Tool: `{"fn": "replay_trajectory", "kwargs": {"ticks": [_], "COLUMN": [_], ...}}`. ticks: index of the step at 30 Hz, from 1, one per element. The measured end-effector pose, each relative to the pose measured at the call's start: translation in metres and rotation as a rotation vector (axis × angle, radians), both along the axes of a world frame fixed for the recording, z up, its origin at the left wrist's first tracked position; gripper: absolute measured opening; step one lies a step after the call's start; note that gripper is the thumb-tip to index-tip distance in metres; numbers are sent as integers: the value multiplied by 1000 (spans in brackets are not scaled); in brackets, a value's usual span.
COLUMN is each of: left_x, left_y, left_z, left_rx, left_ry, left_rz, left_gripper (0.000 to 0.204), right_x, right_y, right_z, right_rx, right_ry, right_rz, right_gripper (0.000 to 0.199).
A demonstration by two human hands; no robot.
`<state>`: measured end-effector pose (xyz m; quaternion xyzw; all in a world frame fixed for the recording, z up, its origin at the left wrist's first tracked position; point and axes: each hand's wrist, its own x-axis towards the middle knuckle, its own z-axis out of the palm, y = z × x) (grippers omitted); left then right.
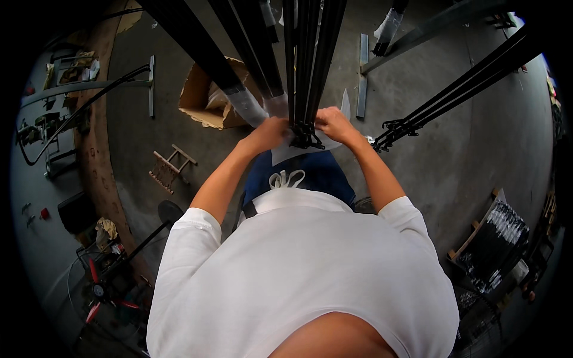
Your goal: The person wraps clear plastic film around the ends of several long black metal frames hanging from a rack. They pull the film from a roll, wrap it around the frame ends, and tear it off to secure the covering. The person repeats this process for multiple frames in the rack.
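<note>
Both of my hands meet at the lower end of a bundle of long black rods (307,65) that rises away from me toward the top of the view. My left hand (270,132) grips the bundle's end from the left, fingers curled around it. From the right, my right hand (335,124) closes on the same end, near a black clip-like fitting (306,138). A sheet of clear plastic wrap (289,153) hangs under my hands. A second black rod bundle (453,95) slants off to the right.
An open cardboard box (210,95) with plastic wrap lies on the concrete floor at the left. A small wooden frame (170,168) lies nearer. A red-bladed fan (98,289) stands at lower left. A wooden crate of black parts (498,244) sits at right. Metal bars (362,74) lie ahead.
</note>
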<state>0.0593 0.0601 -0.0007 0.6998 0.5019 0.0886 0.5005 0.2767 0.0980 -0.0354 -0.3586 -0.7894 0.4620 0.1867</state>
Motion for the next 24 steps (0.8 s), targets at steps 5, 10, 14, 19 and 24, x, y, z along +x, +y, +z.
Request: {"fn": "replay_trajectory", "kwargs": {"ticks": [5,10,14,19,24], "left_x": [2,-11,-10,-7,-15], "left_y": [1,5,3,-8,-13], "left_z": [31,33,46,48,29], "left_rx": [58,263,139,100,175], "left_ry": [186,204,438,297,216], "left_rz": [-83,-238,-297,-128,-62], "left_gripper": [32,30,39,26,23], "right_x": [8,1,-1,-1,-9], "right_y": [-7,-19,-26,-21,-15], "right_z": [3,6,19,31,42], "right_rx": [-99,55,224,243,329], "right_ry": [-133,-176,-135,-166,-196], "right_rz": [71,144,68,112,127], "right_gripper": [8,8,7,18,17]}}
